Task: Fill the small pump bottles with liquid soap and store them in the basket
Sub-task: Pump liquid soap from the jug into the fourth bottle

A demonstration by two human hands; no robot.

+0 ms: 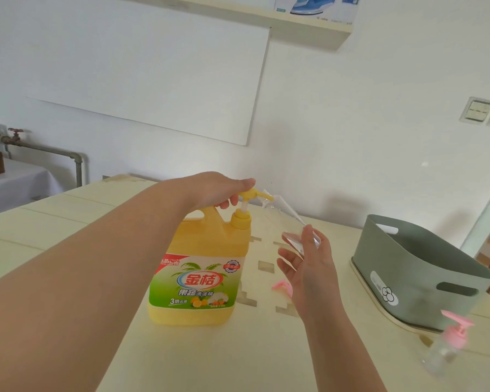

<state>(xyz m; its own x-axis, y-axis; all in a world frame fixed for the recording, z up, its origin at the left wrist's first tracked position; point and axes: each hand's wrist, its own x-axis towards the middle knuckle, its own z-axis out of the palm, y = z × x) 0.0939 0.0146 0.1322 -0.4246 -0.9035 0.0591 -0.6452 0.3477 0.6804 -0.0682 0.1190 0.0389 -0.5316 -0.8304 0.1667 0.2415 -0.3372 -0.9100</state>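
A big yellow soap jug (201, 267) with a pump stands mid-table. My left hand (224, 188) rests on top of its pump head, fingers curled round it. My right hand (309, 258) holds a small clear bottle (287, 219) tilted, its open mouth up against the pump's nozzle. A pink pump cap (283, 287) lies on the table just left of my right wrist. Another small clear bottle with a pink pump (447, 343) stands at the lower right, in front of the grey-green basket (413, 275). Nothing shows inside the basket.
The cream table (210, 357) runs to the wall behind. A white board leans on the wall. A pipe with a valve (17, 137) sits at the far left. A shelf with an iron's box (314, 7) hangs overhead.
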